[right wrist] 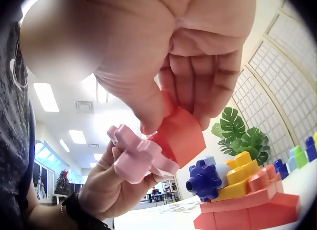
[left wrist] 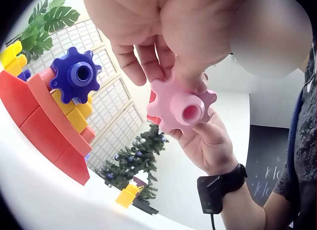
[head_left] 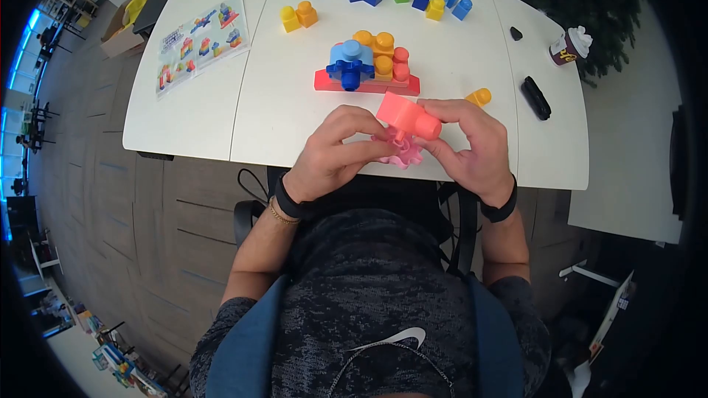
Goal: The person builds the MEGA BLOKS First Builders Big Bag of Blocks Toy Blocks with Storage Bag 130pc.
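Both hands are raised over the table's near edge. My left hand (head_left: 332, 149) pinches a pink gear (left wrist: 174, 105), whose hollow round hub faces the left wrist camera. In my right hand (head_left: 472, 149) is a red toy block (head_left: 402, 114) with a round stud, gripped between thumb and fingers. Block and gear meet between the hands in the right wrist view. Just beyond stands a built piece: a red base (head_left: 369, 87) carrying yellow and red blocks, a light blue block (head_left: 351, 51) and a dark blue gear (head_left: 349, 74) facing me.
Several loose green, blue and yellow blocks (head_left: 290, 19) lie along the table's far side. A single yellow block (head_left: 479, 96) sits beyond the right hand. On the left lies a picture sheet (head_left: 200, 44); at the right are a black case (head_left: 536, 98) and a cup (head_left: 570, 46).
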A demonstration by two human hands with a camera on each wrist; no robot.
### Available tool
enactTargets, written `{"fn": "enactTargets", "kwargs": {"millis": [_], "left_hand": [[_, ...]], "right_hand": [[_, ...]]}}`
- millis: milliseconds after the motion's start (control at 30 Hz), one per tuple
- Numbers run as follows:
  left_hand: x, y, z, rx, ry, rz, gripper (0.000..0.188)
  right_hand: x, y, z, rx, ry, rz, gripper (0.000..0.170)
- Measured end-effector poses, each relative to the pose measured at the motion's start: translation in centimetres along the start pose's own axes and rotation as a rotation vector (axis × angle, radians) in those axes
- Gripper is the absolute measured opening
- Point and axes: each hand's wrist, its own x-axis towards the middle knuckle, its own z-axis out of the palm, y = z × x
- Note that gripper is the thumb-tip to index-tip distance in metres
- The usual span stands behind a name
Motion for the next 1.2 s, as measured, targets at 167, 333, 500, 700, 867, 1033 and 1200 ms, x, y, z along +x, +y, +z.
{"fn": "enactTargets", "kwargs": {"millis": [167, 333, 500, 700, 867, 1033, 1200], "left_hand": [[-0.1, 0.4, 0.2, 0.010, 0.035, -0.019, 0.033], [-0.6, 0.3, 0.9, -0.011, 0.132, -0.019, 0.032], [-0.4, 0.6, 1.3, -0.028, 0.208, 0.033, 0.028], [-0.9, 0.6, 1.6, -0.051, 0.245, 0.011, 0.033], [-1.2, 1.0, 2.8, -0.113, 0.478, -0.086, 0.047], [-0.6, 0.5, 1.0, 0.041, 0.338, -0.128, 0.053], [3.1, -1.0, -2.3, 0.319, 0.228, -0.112, 0.057]], "right_hand": [[0.1, -0.2, -0.3, -0.075, -0.021, -0.103, 0.044], [0.2, -0.8, -0.2, -0.082, -0.007, -0.164, 0.045], [-0.5, -0.3, -0.2, 0.072, -0.076, -0.132, 0.057], [-0.6, -2.2, 0.3, 0.144, -0.120, -0.057, 0.089], [-2.5, -1.2, 2.8, 0.067, 0.015, 0.023, 0.093], [-1.7, -0.8, 2.4, 0.010, 0.033, 0.015, 0.081], [1.6, 3.6, 0.9, -0.103, 0.032, 0.060, 0.069]]}}
